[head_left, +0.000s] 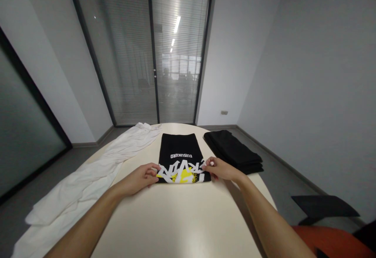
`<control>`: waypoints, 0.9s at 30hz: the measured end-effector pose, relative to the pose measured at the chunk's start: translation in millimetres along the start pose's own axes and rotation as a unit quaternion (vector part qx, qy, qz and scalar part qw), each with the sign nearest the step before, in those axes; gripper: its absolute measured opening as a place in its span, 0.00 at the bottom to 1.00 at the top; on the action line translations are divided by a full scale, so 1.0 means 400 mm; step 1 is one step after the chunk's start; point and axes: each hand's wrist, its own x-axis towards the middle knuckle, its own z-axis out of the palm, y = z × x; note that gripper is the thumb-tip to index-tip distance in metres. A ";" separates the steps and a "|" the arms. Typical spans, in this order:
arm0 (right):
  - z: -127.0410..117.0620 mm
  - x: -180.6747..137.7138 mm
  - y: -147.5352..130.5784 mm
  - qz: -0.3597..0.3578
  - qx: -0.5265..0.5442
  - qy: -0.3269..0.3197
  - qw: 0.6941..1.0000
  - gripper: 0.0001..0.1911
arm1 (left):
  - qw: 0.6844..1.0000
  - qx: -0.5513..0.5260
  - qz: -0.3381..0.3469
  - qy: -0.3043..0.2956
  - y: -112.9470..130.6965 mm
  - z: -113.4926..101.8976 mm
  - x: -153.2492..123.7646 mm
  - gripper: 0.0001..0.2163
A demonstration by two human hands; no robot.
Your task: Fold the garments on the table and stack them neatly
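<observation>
A folded black T-shirt (178, 144) lies flat in the middle of the table, its white and yellow print facing up and upside down to me. At its left edge, the curled fingers of my left hand (143, 177) close on the fabric near the front corner. My right hand (219, 168) pinches the opposite edge between thumb and fingers, at about the same height. Part of the right fingertips is hidden behind the hand and the cloth.
White cloth (96, 168) lies spread along the left side of the round, cream table (179, 219). Folded black garments (232, 148) are stacked at the right edge. A chair with an orange seat (329, 240) stands at lower right. Beyond the table are glass panels with blinds (129, 66).
</observation>
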 end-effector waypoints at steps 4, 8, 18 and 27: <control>-0.007 0.001 0.013 0.011 -0.009 -0.024 1.000 0.25 | 0.999 -0.032 0.004 0.007 -0.009 -0.004 0.011 0.22; -0.007 -0.004 0.006 0.013 -0.039 -0.036 0.999 0.23 | 0.999 -0.044 -0.022 0.004 -0.005 -0.003 0.010 0.25; -0.005 -0.009 -0.009 0.025 -0.078 -0.022 0.996 0.20 | 0.980 0.085 -0.031 0.177 0.005 0.009 0.021 0.16; 0.012 -0.040 -0.062 -0.135 -0.258 0.073 0.954 0.17 | 0.906 0.368 0.203 0.051 -0.006 0.046 -0.001 0.15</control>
